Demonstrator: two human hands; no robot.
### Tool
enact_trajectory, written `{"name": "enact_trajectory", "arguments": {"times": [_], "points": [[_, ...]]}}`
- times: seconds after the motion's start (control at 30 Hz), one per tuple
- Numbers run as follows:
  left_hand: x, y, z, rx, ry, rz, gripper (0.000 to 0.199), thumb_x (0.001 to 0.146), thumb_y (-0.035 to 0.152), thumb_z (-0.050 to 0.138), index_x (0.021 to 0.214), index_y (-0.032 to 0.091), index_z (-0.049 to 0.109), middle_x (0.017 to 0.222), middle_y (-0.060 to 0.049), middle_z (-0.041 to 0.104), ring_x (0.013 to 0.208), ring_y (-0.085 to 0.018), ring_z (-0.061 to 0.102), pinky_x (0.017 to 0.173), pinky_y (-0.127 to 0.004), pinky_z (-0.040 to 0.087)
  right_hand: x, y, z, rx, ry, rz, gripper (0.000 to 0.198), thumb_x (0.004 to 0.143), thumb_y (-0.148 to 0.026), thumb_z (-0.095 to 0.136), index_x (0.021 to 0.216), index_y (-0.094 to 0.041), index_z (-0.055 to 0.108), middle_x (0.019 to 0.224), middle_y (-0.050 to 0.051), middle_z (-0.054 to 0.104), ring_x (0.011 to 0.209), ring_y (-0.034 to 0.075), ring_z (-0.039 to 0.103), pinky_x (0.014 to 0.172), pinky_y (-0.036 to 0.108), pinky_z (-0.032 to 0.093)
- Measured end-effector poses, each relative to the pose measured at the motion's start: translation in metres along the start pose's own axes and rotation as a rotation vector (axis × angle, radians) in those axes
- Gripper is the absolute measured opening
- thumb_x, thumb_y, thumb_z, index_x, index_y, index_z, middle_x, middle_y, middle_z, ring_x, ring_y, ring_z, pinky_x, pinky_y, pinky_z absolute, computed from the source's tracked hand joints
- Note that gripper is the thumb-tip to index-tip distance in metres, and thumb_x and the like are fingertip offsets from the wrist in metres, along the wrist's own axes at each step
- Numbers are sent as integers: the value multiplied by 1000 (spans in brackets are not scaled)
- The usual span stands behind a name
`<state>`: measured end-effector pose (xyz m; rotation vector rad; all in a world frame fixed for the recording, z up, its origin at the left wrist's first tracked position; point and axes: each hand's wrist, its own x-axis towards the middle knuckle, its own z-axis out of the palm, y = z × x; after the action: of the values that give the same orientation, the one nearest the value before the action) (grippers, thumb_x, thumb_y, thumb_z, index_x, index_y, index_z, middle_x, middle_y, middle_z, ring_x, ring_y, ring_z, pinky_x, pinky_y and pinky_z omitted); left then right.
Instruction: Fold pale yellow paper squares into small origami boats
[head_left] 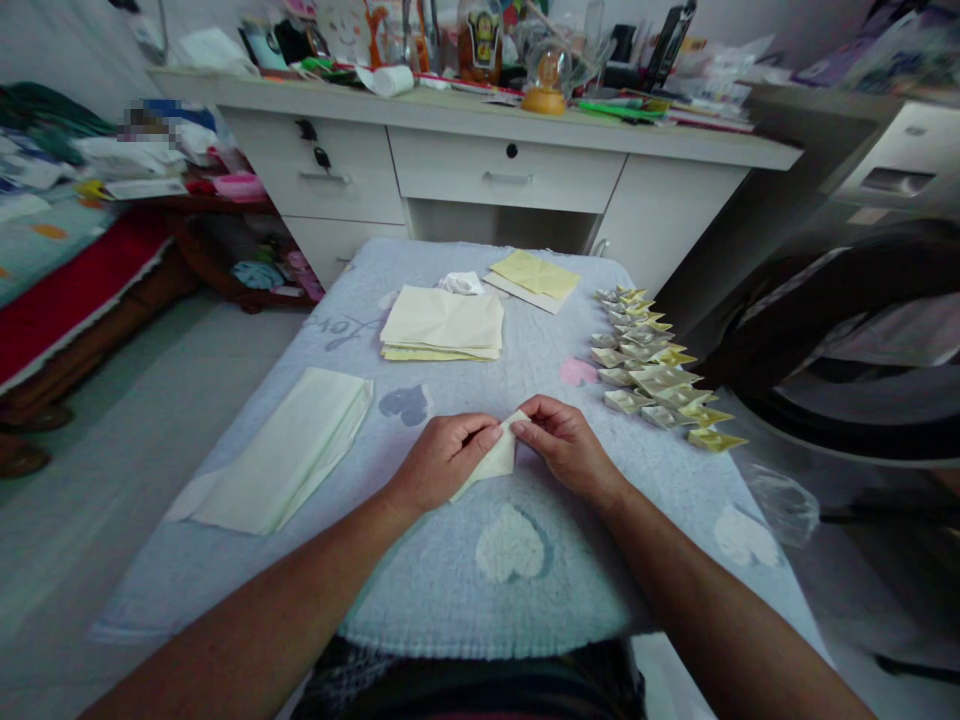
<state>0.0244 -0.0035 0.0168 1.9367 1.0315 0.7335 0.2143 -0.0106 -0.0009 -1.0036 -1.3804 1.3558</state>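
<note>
Both hands meet over the near middle of the cloth-covered table, pinching one small piece of folded pale paper [496, 462]. My left hand [442, 455] has thumb and fingers closed on its upper left side. At its top right corner, my right hand [566, 440] is closed in a pinch, thumb against the paper. The lower part of the sheet hangs free as a pointed flap. Beyond them lies a stack of cream and yellow paper [442, 322]. To the right stand several rows of small folded paper boats [660, 375], cream and yellow.
A long folded paper bundle [289, 455] lies on the left of the blue tablecloth [420, 590]. Yellow and white sheets [536, 275] and a crumpled white paper [461, 283] lie at the back. Beyond stands a white desk [510, 165]; a front-loading washer [862, 330] is at right.
</note>
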Motion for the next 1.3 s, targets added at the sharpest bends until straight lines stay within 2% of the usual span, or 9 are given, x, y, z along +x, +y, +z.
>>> {"name": "enact_trajectory", "arguments": {"times": [0.07,0.13,0.33,0.57,0.83,1.2,1.3], "points": [[0,0,0,49,3,20,39,95,36,44,67,15,60,58,4,49,56,-9,47,55,-21,33,0,0,0,-15,0,2,19,82,-37,69,79,-19,62,70,-3,57,66,11,50,64,24,39],[0,0,1,93,13,31,39,95,35,45,65,15,59,56,5,47,54,-9,46,54,-21,31,0,0,0,-28,-5,4,20,82,-38,69,78,-19,62,70,-3,57,66,11,50,64,24,39],[-1,-2,3,212,69,61,32,91,27,49,64,15,62,54,5,50,52,-8,47,54,-22,29,-1,-4,4,-44,-10,1,24,81,-41,70,82,-19,61,70,-3,56,64,11,48,61,23,38],[-1,0,6,281,84,95,28,88,21,49,66,16,64,57,2,57,54,-9,50,55,-23,30,-2,-8,9,-206,4,-42,25,81,-43,69,81,-19,63,70,-3,56,63,11,48,59,24,37],[-1,-1,8,273,73,100,27,87,20,51,62,17,61,56,3,56,52,-9,48,56,-23,30,0,-10,7,-264,4,-112,23,87,-40,62,77,-20,64,73,0,58,71,14,52,68,27,40],[-1,0,6,228,53,91,29,88,22,51,61,16,62,54,3,52,52,-9,48,55,-23,29,-2,-8,1,-139,-28,-11,33,91,-46,55,80,-18,68,71,0,59,69,14,52,67,27,40],[-1,0,5,177,61,56,28,89,26,51,68,16,66,56,3,54,54,-9,48,55,-23,30,-1,-10,-1,-76,39,-9,37,92,-50,52,86,-18,69,76,2,62,71,15,54,68,28,42]]}}
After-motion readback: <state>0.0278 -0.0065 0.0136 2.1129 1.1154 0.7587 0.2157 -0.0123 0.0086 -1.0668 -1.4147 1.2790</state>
